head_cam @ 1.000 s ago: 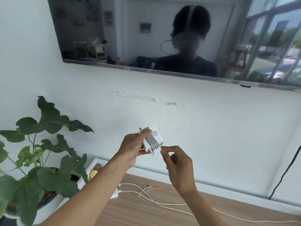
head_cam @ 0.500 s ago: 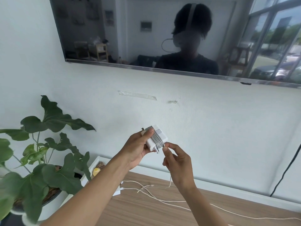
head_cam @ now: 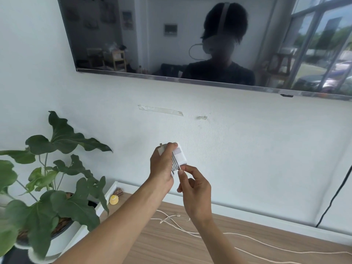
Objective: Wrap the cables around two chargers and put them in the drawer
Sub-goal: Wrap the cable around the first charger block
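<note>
Here, the left hand (head_cam: pixel 162 164) grips a white charger (head_cam: pixel 181 158) held up in front of the wall (head_cam: pixel 247 149). Its thumb lies over the top edge and its fingers curl round the back. A grey-white wound cable (head_cam: pixel 174 164) runs in tight turns round the middle of the charger, just beside the thumb. The right hand (head_cam: pixel 194 193) sits just below and to the right, with its other fingers curled in. Its thumb and forefinger pinch the wound cable at the charger's lower corner; the cable's tip itself is too small to make out. Both forearms reach up from the bottom edge, and the two hands are almost touching.

Below the hands is a wooden table top (head_cam: pixel 171 248). A thin pale loose cable (head_cam: pixel 247 239) lies on it, looped near the right wrist and trailing off to the right edge. At the table's left end, a small yellow object (head_cam: pixel 114 199) and a brown bristly thing (head_cam: pixel 118 191) lie close together beside a white ledge (head_cam: pixel 108 191). Further left, a leafy green plant (head_cam: pixel 57 187) stands in a white pot (head_cam: pixel 62 239).

On the wall above the hands are a long strip of tape (head_cam: pixel 161 109) and a short scrap of tape (head_cam: pixel 202 117). Higher up hangs a dark television (head_cam: pixel 133 44), which reflects a person and a window. A black cord (head_cam: pixel 335 193) runs down the wall at the far right.
</note>
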A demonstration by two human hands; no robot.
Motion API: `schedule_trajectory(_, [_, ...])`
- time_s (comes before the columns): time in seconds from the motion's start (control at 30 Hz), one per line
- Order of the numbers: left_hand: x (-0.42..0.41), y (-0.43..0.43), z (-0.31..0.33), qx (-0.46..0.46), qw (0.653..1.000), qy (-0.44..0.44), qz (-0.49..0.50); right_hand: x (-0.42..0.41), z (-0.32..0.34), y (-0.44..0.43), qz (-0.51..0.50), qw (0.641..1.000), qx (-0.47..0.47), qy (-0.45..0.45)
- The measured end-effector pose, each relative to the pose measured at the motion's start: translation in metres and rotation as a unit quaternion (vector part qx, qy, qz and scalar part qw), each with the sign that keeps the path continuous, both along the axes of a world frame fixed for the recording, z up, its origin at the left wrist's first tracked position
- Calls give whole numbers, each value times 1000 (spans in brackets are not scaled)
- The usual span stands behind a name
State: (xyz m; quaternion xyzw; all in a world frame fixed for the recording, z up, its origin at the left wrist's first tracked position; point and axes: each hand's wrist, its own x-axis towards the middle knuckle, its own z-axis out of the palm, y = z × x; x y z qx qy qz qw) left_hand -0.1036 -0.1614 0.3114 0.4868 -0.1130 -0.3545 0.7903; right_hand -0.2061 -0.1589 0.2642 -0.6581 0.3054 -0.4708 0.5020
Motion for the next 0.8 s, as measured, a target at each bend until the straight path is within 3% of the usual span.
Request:
schedule_trajectory(0.23, [2, 0, 0, 0, 1000, 11, 13, 7, -2, 0, -8, 1000, -3, -2])
schedule_trajectory(0.53, [5, 5, 12, -13, 998, -3, -54, 0, 15, -10, 7, 999, -35, 19])
schedule_trajectory(0.67, [11, 6, 21, 25, 995, -44, -81, -4, 20, -12, 24, 998, -55, 26])
schedule_trajectory(0.8, [10, 7, 20, 39, 988, -106, -101, -10, 16, -24, 74, 997, 10, 19])
